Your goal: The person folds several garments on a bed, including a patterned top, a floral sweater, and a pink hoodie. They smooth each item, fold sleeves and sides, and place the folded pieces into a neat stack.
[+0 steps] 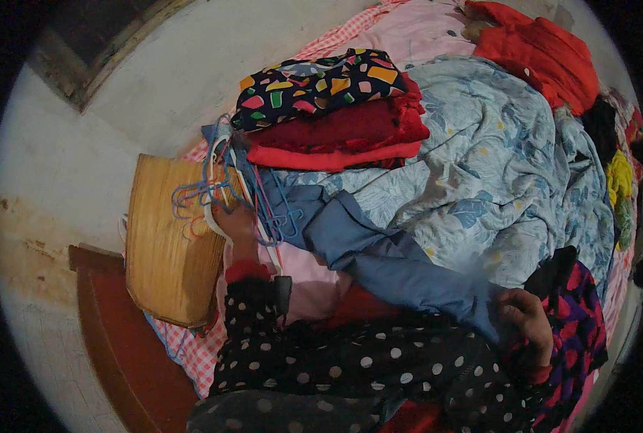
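Observation:
My left hand [239, 221] is closed around a bunch of clothes hangers [220, 187], mostly blue with some white and red ones. A blue-grey garment [365, 238], perhaps trousers, stretches from beside the hangers across the bed to my right hand [528, 319]. That hand grips its near end, with the fingers curled. Just beyond the hangers lies a stack of folded clothes: a dark patterned piece [321, 86] with bright shapes on top, dark red and bright red cloth [338, 154] below. The hanger hooks overlap the stack's left end.
A tan ribbed straw panel [175, 238] stands left of my left hand. Crumpled light-blue floral bedding [478, 157] fills the middle right. A red garment [543, 59] lies at the far right, a purple-and-red patterned cloth [581, 319] beside my right hand. A pale wall [153, 92] runs along the left.

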Available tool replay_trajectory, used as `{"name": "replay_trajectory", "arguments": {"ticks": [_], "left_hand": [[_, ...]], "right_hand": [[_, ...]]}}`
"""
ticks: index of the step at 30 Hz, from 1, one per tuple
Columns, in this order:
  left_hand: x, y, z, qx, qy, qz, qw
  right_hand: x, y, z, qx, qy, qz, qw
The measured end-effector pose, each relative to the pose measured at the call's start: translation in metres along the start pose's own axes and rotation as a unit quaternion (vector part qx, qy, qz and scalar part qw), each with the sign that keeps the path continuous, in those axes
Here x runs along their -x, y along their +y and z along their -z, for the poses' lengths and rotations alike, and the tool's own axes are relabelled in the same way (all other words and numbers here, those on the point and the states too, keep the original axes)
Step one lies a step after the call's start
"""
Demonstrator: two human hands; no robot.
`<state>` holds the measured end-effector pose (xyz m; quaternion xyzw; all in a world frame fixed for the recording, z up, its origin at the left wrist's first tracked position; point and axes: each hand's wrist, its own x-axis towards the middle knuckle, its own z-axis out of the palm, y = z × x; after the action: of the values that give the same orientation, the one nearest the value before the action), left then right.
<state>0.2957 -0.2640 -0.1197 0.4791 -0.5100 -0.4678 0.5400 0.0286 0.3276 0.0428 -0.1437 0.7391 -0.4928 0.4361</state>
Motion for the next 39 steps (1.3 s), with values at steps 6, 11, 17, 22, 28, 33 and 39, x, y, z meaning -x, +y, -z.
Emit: {"name": "replay_trajectory", "arguments": {"ticks": [6, 11, 17, 22, 28, 33, 39], "left_hand": [[-0.004, -0.036, 0.031, 0.028, -0.065, -0.013, 0.997], [-0.010, -0.029, 0.034, -0.308, 0.004, -0.098, 0.946], [-0.002, 0.007, 0.024, -0.255, -0.064, -0.074, 0.962], [-0.036, -0.008, 0.024, -0.168, -0.178, 0.001, 0.970], [-0.031, -0.010, 0.011, -0.380, -0.052, -0.052, 0.922], [-0.016, 0.022, 0.002, -0.502, -0.028, -0.072, 0.861], [-0.008, 0.044, 0.021, -0.617, 0.070, -0.203, 0.757]], "right_hand": [[0.001, -0.004, -0.003, -0.013, -0.024, 0.030, 0.999], [-0.001, 0.001, 0.000, 0.014, 0.000, 0.031, 0.999], [-0.005, 0.011, 0.005, 0.034, 0.006, 0.034, 0.999], [-0.005, 0.015, 0.006, 0.026, 0.016, 0.025, 0.999], [-0.008, 0.014, 0.005, 0.008, -0.002, 0.007, 1.000], [-0.011, 0.010, 0.005, 0.016, -0.007, 0.004, 1.000], [-0.009, 0.011, 0.004, -0.004, -0.007, 0.017, 1.000]]}}
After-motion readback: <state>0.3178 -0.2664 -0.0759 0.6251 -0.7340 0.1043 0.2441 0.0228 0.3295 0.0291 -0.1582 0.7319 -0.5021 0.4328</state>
